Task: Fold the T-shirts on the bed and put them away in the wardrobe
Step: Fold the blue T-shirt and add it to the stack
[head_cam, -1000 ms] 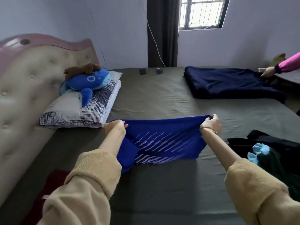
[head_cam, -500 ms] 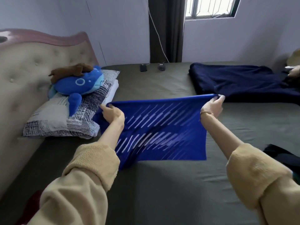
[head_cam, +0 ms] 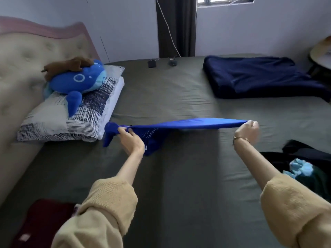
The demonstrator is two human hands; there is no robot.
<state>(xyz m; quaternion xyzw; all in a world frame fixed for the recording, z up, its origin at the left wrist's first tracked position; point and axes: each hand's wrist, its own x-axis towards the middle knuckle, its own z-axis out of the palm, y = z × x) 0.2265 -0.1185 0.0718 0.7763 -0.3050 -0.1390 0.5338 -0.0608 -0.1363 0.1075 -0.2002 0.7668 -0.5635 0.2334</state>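
Both hands hold a royal-blue T-shirt (head_cam: 188, 123) stretched out nearly flat above the middle of the bed (head_cam: 179, 176). The left hand (head_cam: 131, 138) has its fingers curled round one bunched end, from which a sleeve droops towards the olive sheet. The right hand (head_cam: 248, 130), a thin bracelet at its wrist, pinches the opposite end in a closed fist. A patterned pillow (head_cam: 71, 117) lies against the headboard at the bed's left edge, a blue plush toy (head_cam: 78, 81) on top of it. A folded navy blanket (head_cam: 259, 77) sits towards the far right corner. Dark clothes (head_cam: 304, 158) are heaped at the right edge, and a maroon garment (head_cam: 41, 222) lies at the near left corner.
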